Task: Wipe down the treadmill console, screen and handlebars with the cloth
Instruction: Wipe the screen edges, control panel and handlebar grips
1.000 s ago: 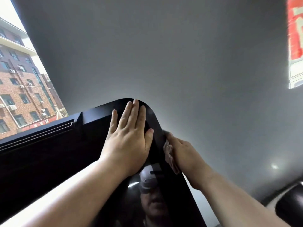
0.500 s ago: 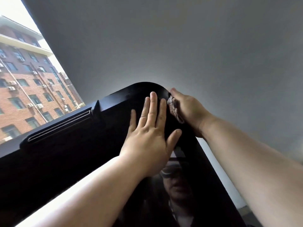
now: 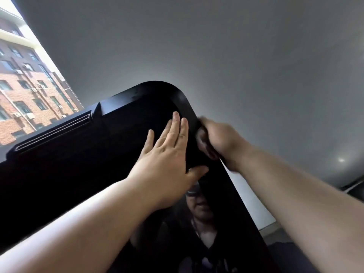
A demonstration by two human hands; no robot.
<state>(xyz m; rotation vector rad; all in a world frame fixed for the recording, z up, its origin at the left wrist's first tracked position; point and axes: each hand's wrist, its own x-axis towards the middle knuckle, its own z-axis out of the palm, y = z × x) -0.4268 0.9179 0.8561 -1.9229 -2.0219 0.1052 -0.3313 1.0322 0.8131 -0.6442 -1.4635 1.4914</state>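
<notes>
Up at the top right corner of the treadmill screen [image 3: 110, 146], your left hand [image 3: 167, 158] lies flat, fingers straight, while your right hand [image 3: 218, 138] curls round the side edge, cloth lost in the blur, so looks like edge-wiping, next slide down that edge.

The screen [image 3: 78, 164] is black (glossy, mirror-like); the wall [image 3: 216, 46] is plain grey; the building [image 3: 23, 91] outside is red-brown brick.

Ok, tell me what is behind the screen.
A grey wall and a window onto a brick building. The right hand grips the edge of the screen; fingertips behind it are hidden.
</notes>
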